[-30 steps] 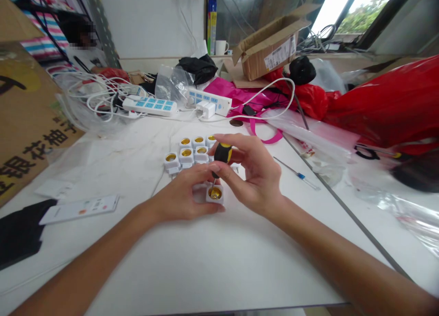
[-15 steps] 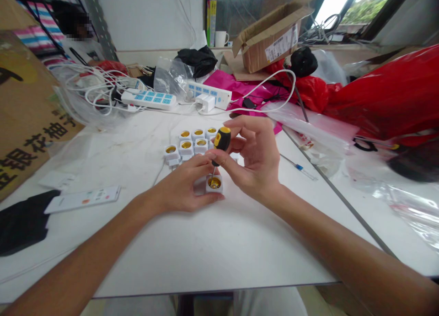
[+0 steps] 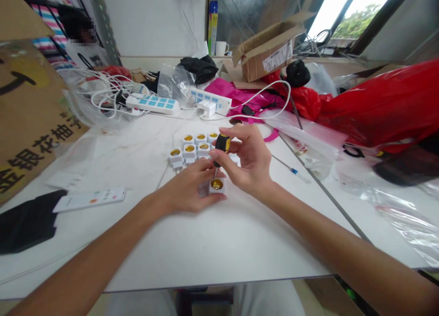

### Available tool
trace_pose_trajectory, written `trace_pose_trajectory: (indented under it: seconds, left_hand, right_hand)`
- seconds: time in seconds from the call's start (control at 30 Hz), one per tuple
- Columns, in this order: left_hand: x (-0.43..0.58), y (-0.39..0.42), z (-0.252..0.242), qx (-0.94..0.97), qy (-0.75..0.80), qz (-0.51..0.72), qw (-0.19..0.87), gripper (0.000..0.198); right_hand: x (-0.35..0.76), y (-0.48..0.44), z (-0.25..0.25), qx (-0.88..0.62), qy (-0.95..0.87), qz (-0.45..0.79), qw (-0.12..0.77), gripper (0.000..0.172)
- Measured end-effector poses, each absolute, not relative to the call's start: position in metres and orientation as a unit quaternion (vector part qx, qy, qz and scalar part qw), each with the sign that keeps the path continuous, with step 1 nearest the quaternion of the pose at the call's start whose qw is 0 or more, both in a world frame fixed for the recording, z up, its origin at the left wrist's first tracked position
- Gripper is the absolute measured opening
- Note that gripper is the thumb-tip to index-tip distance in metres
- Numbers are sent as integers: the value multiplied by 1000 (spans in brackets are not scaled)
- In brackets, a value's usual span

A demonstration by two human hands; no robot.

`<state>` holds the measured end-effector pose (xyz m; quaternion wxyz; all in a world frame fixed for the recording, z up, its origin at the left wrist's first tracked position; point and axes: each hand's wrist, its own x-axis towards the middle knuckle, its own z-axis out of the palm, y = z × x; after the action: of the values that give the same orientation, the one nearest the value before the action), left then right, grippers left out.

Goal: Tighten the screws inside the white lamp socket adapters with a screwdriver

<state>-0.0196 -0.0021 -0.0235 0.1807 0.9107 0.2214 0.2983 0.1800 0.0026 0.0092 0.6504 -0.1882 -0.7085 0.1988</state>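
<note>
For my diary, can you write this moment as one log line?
left hand: steadies white brass-lined lamp socket | right hand: grips black-and-yellow screwdriver, tip in socket | surface: white table

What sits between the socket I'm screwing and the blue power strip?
In the head view, a cluster of white lamp sockets lies between the held socket and the blue power strip; beyond them, bare table.

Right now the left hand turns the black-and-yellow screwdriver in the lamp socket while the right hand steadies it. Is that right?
No, the hands are swapped. The head view shows the right hand gripping the screwdriver, and the left hand steadying the lamp socket.
</note>
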Motion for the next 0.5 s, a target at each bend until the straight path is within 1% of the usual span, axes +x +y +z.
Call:
trace_pose_trajectory:
  seconds: [0.1, 0.2, 0.27, 0.33, 0.4, 0.5]
  left_hand:
    - [-19, -1, -25, 910, 219, 308, 172, 40]
    - [-18, -1, -24, 906, 207, 325, 173, 36]
    - [-17, -1, -23, 904, 198, 336, 175, 32]
    - [-16, 0, -22, 902, 197, 340, 180, 32]
    - [-16, 0, -23, 900, 200, 340, 185, 34]
    - [-15, 0, -25, 902, 201, 334, 186, 34]
  right_hand:
    - [177, 6, 11, -193, -716, 177, 646, 31]
    - [174, 1, 8, -176, -718, 213, 639, 26]
    - [172, -4, 5, -163, -711, 253, 635, 28]
    - [170, -8, 2, -162, -703, 268, 639, 34]
    - [169, -11, 1, -163, -701, 258, 644, 39]
    - [167, -11, 3, -168, -706, 209, 656, 42]
